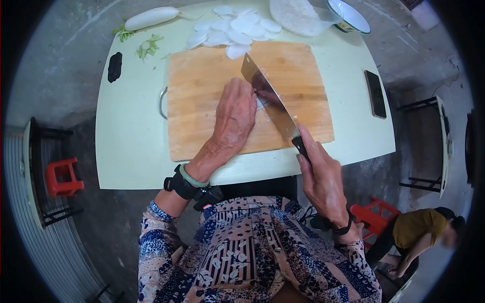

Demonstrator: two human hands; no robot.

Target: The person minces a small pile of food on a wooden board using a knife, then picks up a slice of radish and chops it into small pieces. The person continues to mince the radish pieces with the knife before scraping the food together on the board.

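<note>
My right hand [324, 184] is wrapped round the black handle of a cleaver [273, 98]. The broad blade slants up and left over the wooden cutting board [194, 123]. Right beside the blade, my left hand [235, 112] presses down with curled fingers. A bit of white radish [260, 103] shows between those fingers and the blade; the rest of it is hidden. Thin round radish slices [237, 30] lie spread at the board's far edge, some overlapping. Farther left rests a whole white radish [151, 18].
Radish leaf trimmings [148, 46] and a black object [115, 67] lie on the table's left. A clear bag of white stuff [298, 17] and a bowl [351, 17] stand at the back. A phone [375, 94] lies right. Another person [417, 230] sits near a red stool [376, 214].
</note>
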